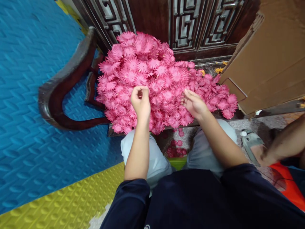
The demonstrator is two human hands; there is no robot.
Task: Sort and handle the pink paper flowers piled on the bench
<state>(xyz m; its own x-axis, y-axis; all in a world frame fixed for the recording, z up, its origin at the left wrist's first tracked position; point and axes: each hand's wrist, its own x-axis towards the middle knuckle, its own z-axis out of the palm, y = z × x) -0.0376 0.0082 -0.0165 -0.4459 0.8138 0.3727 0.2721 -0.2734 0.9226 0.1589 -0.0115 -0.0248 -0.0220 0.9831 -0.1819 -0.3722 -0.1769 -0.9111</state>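
Note:
A large heap of pink artificial flower heads (161, 70) with thin, pointed petals lies in front of me, tallest at the left. Over the heap's near part, my left hand (141, 99) is closed in a pinch, thumb and fingertip meeting in a ring. Anything between those fingertips is too small to make out. My right hand (194, 104) is apart from it, over the right-hand slope of the heap, its fingers curled toward the thumb. Pink petals behind its fingertips blend in, so what it pinches cannot be told.
A curved dark wooden armrest (51, 101) borders the heap at left, a carved wooden panel (150, 19) behind. At right stands a cardboard box (271, 60). Another person's hand (260, 154) is by a grey-green device (251, 143). Pink flowers (177, 149) lie below, between my knees.

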